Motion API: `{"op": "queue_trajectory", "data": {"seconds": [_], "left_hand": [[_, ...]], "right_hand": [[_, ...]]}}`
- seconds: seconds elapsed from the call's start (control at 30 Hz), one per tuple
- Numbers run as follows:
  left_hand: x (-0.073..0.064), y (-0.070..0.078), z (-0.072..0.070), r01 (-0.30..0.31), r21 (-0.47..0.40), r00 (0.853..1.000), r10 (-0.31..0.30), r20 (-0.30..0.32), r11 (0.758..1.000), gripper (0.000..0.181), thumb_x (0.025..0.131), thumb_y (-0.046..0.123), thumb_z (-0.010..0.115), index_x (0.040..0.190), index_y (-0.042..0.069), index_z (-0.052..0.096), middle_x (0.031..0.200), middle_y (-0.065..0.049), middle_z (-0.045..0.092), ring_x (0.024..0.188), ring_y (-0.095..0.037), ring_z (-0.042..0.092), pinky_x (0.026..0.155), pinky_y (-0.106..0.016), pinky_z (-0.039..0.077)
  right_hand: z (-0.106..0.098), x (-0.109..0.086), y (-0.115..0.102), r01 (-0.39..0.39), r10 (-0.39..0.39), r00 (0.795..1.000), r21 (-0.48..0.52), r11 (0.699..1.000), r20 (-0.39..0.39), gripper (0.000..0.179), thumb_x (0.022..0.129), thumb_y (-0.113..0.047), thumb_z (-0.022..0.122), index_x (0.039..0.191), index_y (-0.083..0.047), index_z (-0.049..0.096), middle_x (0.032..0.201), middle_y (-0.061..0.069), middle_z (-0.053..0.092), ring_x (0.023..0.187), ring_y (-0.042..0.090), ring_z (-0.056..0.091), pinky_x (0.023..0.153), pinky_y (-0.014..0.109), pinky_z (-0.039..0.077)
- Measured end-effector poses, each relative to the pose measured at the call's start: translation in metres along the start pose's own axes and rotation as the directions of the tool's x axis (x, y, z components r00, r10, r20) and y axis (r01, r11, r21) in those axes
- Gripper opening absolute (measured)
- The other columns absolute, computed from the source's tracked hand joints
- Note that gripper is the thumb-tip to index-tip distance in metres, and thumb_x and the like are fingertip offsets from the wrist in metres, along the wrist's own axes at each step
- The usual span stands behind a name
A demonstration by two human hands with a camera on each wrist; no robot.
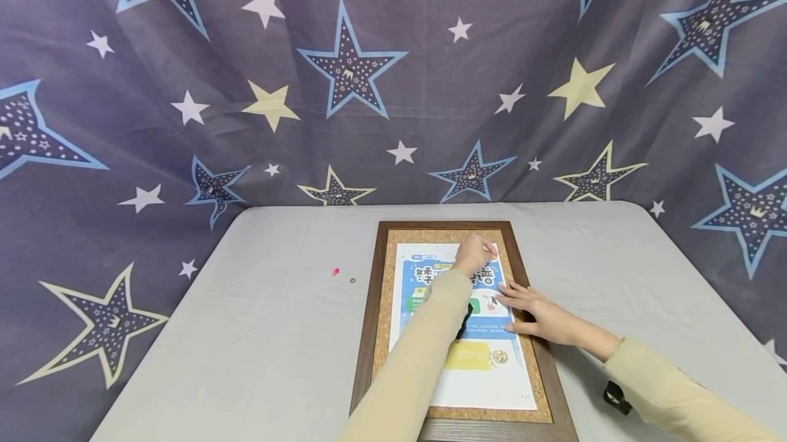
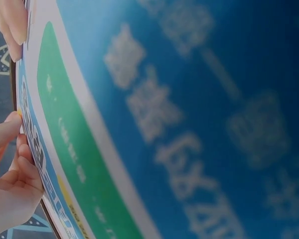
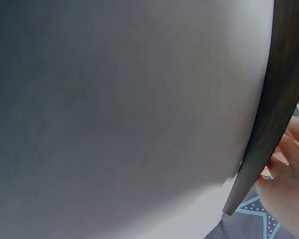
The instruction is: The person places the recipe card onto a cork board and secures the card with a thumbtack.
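Observation:
A printed poster [image 1: 486, 387] lies on a cork board [image 1: 393, 285] with a dark wooden frame [image 1: 367, 333]. At the poster's upper right corner, my left hand [image 1: 472, 255] pinches a tiny thing against the board, apparently a pushpin. The left wrist view shows a yellow speck by the fingertips of this left hand [image 2: 17, 174]; most of it is hidden. My right hand [image 1: 541, 315] rests with spread fingers on the poster's right edge and the frame. In the right wrist view, part of the right hand [image 3: 286, 194] shows beyond the frame's edge [image 3: 269, 124].
Left of the board, a small pink thing [image 1: 336, 271] and a tiny brass-coloured round piece [image 1: 353, 281] lie on the grey-covered table [image 1: 246, 333]. A star-patterned curtain [image 1: 418, 87] hangs behind the table. My left sleeve [image 1: 418, 360] crosses over the poster.

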State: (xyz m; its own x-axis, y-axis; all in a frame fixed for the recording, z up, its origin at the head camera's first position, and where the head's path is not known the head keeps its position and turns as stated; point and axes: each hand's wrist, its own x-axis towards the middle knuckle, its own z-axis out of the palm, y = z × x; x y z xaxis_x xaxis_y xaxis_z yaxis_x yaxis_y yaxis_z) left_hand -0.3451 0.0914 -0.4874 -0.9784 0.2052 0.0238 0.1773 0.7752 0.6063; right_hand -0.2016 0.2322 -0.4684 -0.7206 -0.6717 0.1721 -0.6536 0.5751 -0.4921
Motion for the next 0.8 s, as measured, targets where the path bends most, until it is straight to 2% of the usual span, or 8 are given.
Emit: {"op": "queue_trajectory", "data": {"seconds": [0.07,0.1,0.23,0.37,0.47,0.63,0.7,0.8], "left_hand": [[-0.023,0.021,-0.029,0.034,0.0,0.998,-0.034,0.054,0.999,0.008,0.078,0.014,0.066,0.073,0.015,0.072,0.098,0.005,0.066,0.09,-0.013,0.058,0.078,-0.022,0.044],[-0.02,0.02,-0.027,0.036,0.004,0.998,-0.036,0.059,0.999,0.008,0.078,0.014,0.066,0.072,0.016,0.072,0.097,0.005,0.066,0.089,-0.013,0.058,0.078,-0.022,0.044],[0.016,-0.008,0.007,0.004,-0.012,0.998,-0.003,0.066,1.0,0.007,0.074,0.02,0.07,0.068,0.021,0.07,0.09,0.01,0.065,0.083,-0.01,0.058,0.074,-0.022,0.044],[0.064,-0.052,0.065,-0.11,0.002,0.994,0.11,-0.024,0.994,0.007,0.07,0.027,0.072,0.064,0.029,0.068,0.084,0.016,0.064,0.078,-0.006,0.057,0.069,-0.021,0.044],[0.082,-0.072,0.088,-0.192,-0.023,0.979,0.19,-0.08,0.981,0.008,0.068,0.023,0.072,0.065,0.029,0.068,0.084,0.013,0.065,0.077,-0.007,0.057,0.068,-0.022,0.044],[0.089,-0.079,0.085,-0.243,-0.063,0.97,0.244,0.009,0.968,0.008,0.072,0.024,0.072,0.079,0.021,0.071,0.097,0.008,0.065,0.084,-0.008,0.058,0.075,-0.022,0.044],[0.096,-0.087,0.087,-0.248,-0.066,0.965,0.252,0.068,0.967,0.009,0.074,0.03,0.07,0.082,0.025,0.07,0.099,0.011,0.063,0.085,-0.006,0.057,0.075,-0.022,0.044],[0.113,-0.109,0.099,-0.318,-0.069,0.943,0.323,0.077,0.946,0.004,0.075,0.036,0.068,0.078,0.034,0.067,0.092,0.016,0.061,0.077,-0.003,0.054,0.067,-0.021,0.044]], "right_hand": [[0.0,0.0,0.0,-0.003,0.003,1.0,0.001,1.0,0.0,0.056,0.083,-0.028,0.06,0.124,0.007,0.045,0.132,0.026,0.036,0.121,0.049,0.024,0.093,0.064,0.017],[0.0,0.0,0.0,-0.001,0.001,1.0,0.001,1.0,-0.001,0.056,0.083,-0.028,0.06,0.124,0.007,0.045,0.132,0.026,0.036,0.121,0.049,0.024,0.093,0.064,0.018],[-0.001,0.0,0.001,0.005,-0.005,1.0,-0.001,1.0,0.0,0.056,0.083,-0.028,0.06,0.124,0.007,0.045,0.133,0.026,0.036,0.121,0.049,0.024,0.093,0.064,0.019],[-0.001,0.001,0.001,0.008,-0.008,1.0,-0.002,1.0,0.009,0.056,0.083,-0.028,0.06,0.124,0.007,0.045,0.133,0.027,0.035,0.121,0.049,0.024,0.093,0.064,0.019],[0.0,0.001,0.0,0.006,-0.006,1.0,-0.002,1.0,0.017,0.056,0.083,-0.028,0.06,0.124,0.007,0.045,0.133,0.027,0.035,0.121,0.049,0.024,0.093,0.064,0.018],[-0.001,0.001,-0.001,-0.01,0.01,1.0,0.007,1.0,0.028,0.056,0.084,-0.029,0.059,0.125,0.006,0.045,0.133,0.027,0.035,0.122,0.049,0.023,0.093,0.064,0.018],[-0.001,0.001,-0.001,-0.013,0.012,0.999,0.014,1.0,0.03,0.056,0.084,-0.029,0.059,0.125,0.006,0.045,0.133,0.027,0.034,0.122,0.049,0.022,0.093,0.065,0.018],[-0.002,0.001,-0.001,-0.012,0.011,1.0,0.015,1.0,0.025,0.057,0.084,-0.029,0.059,0.125,0.007,0.044,0.133,0.027,0.034,0.122,0.049,0.022,0.093,0.065,0.018]]}}
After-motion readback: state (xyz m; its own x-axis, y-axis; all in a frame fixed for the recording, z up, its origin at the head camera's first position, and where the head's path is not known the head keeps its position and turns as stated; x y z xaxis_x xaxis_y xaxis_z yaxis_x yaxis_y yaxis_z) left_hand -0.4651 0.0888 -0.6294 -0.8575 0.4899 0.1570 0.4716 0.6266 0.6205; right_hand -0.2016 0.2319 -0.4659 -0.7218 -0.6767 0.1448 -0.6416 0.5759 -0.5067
